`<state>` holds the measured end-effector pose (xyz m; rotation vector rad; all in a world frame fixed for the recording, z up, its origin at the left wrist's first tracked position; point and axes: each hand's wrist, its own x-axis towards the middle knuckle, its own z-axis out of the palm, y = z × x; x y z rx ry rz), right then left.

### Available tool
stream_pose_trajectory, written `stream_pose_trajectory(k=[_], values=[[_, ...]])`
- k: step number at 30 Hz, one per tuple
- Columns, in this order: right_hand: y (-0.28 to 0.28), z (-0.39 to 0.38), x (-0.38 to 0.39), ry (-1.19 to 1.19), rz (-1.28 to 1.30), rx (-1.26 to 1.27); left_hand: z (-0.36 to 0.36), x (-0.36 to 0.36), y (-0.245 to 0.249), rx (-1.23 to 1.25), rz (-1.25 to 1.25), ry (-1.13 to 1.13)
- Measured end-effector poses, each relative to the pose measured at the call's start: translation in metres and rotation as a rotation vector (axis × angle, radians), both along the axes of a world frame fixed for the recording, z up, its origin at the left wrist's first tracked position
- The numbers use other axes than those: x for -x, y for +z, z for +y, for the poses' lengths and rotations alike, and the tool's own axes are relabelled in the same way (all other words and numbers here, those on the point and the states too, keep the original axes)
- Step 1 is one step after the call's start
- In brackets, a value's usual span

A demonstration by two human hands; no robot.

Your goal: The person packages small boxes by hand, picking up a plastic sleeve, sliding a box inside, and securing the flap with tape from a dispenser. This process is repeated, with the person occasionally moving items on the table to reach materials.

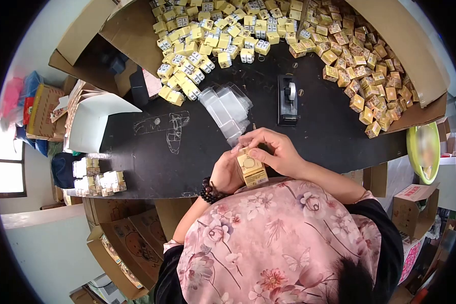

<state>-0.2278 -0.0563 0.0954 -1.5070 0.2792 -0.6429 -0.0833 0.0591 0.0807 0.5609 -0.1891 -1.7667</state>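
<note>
The fingers of the left hand (226, 173) grasp the small yellow box (255, 177) from its left side, and the right hand (279, 150) holds its upper end, near the centre of the frame. Just above lie clear plastic pieces (223, 111); to their right is a tape dispenser (288, 109). Yellow-white boxes (224, 60) fill the upper middle, golden boxes (357, 103) the upper right.

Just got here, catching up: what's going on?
A person holds a small yellow box between their left hand and right hand, at the near edge of a black table. Clear plastic pieces lie just beyond, with a tape dispenser off to their right. Heaps of small boxes lie farther back.
</note>
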Motion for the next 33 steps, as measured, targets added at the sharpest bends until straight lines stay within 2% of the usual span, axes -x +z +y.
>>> stream_pose_trajectory(k=[3,5,7,8,10,11,13,14,16,18,20,21,23,24,26,27,28,29,30,31,33], values=[[0.004,-0.003,0.001,-0.048,-0.065,-0.020,0.000,0.001,0.013,0.082,-0.106,0.108],[0.014,-0.007,0.004,-0.033,-0.103,-0.019,0.000,-0.005,0.017,0.169,-0.399,-0.035],[0.023,-0.010,0.006,0.020,0.143,0.165,0.000,-0.004,0.012,0.149,-0.443,-0.019],[0.021,-0.010,0.007,0.018,0.144,0.163,-0.001,-0.004,0.011,0.132,-0.490,0.000],[0.018,-0.008,0.006,0.022,0.132,-0.037,0.000,-0.006,0.010,0.135,-0.583,-0.038],[0.018,-0.009,0.007,0.019,0.132,-0.036,0.000,-0.007,0.010,0.138,-0.677,-0.072],[0.018,-0.012,0.009,0.076,0.109,-0.303,0.000,-0.008,0.014,0.135,-0.679,-0.096],[0.017,-0.015,0.011,0.076,0.110,-0.305,0.001,-0.009,0.015,0.132,-0.683,-0.118],[0.016,-0.022,0.016,0.133,0.125,0.097,0.003,-0.012,0.007,0.138,-0.654,-0.135],[0.016,-0.024,0.019,0.158,0.121,0.143,0.003,-0.011,0.005,0.148,-0.622,-0.156],[0.017,-0.020,0.022,0.182,0.119,0.188,0.002,-0.006,0.009,0.156,-0.483,-0.127],[0.018,-0.013,0.022,0.122,0.107,0.275,0.001,-0.004,0.011,0.158,-0.481,-0.132],[0.009,-0.006,0.025,0.043,0.072,0.458,-0.004,0.003,0.013,0.036,-0.357,-0.005],[0.006,-0.006,0.028,0.032,0.077,0.461,-0.009,0.003,0.004,-0.026,-0.357,-0.001],[0.003,-0.008,0.037,-0.143,0.028,0.491,-0.027,0.004,0.000,0.024,-0.431,-0.044],[0.001,-0.010,0.043,-0.379,0.107,0.478,-0.038,0.004,-0.001,0.070,-0.506,-0.074],[-0.014,-0.015,0.045,-0.619,0.146,0.279,-0.049,0.006,0.000,0.129,-0.607,-0.069],[-0.023,-0.030,0.048,-0.777,0.273,0.269,-0.062,0.007,-0.005,0.127,-0.593,-0.090],[-0.042,-0.048,0.054,-0.837,0.425,0.250,-0.076,0.007,-0.015,0.124,-0.578,-0.111],[-0.045,-0.059,0.054,-0.847,0.427,0.250,-0.089,0.006,-0.026,0.130,-0.606,-0.169],[-0.048,-0.075,0.057,-0.507,0.434,-0.506,-0.108,0.010,-0.046,0.109,-0.608,-0.203]])
